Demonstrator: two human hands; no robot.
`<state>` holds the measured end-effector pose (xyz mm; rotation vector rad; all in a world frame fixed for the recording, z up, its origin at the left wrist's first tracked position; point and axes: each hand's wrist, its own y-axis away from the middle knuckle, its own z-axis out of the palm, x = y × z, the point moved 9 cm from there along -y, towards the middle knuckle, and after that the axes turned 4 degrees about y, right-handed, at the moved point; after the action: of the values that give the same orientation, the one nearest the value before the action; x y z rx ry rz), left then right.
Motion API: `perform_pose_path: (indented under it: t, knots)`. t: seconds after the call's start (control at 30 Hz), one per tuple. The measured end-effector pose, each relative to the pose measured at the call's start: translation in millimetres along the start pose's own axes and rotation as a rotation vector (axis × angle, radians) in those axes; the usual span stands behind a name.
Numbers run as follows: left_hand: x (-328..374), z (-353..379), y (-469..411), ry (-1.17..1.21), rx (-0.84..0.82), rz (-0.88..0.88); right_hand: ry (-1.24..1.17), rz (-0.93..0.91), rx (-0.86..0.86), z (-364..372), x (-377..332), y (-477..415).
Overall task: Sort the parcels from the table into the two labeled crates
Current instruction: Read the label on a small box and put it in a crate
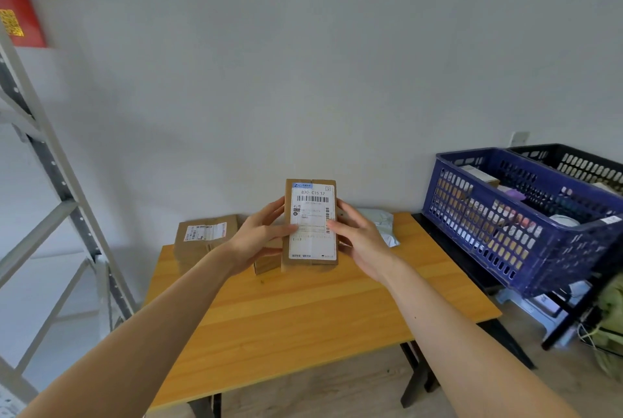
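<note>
Both hands hold one cardboard parcel [312,227] upright above the table [303,309]: the left hand [261,237] grips its left edge, the right hand [359,237] its right edge, label facing the camera.

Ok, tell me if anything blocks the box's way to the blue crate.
Nothing visible does. The left hand and right hand hold the box; the blue crate stands open-topped to its right, past the table edge.
</note>
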<state>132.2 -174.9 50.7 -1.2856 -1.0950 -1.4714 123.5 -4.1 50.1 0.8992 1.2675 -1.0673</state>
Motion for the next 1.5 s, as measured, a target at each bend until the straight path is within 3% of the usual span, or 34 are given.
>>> perform_pose_path:
  t: [0.33,0.6,0.93,1.3,1.5]
  knots:
    - [-24,77,-9,-0.075,-0.212,-0.030,-0.003,0.034,0.164,-65,15,53]
    - [-36,159,-39,-0.149,-0.251,-0.033,-0.013,0.080,0.276,-144,15,79]
    - [-45,329,-109,-0.134,-0.328,-0.069,-0.027,0.109,0.394,-322,0,113]
    - [-44,536,-164,-0.087,-0.226,-0.026,-0.110,0.108,0.449,-527,-33,181]
    - [-46,630,-203,-0.089,-0.248,-0.038,-0.091,0.075,0.520,-618,-49,213]
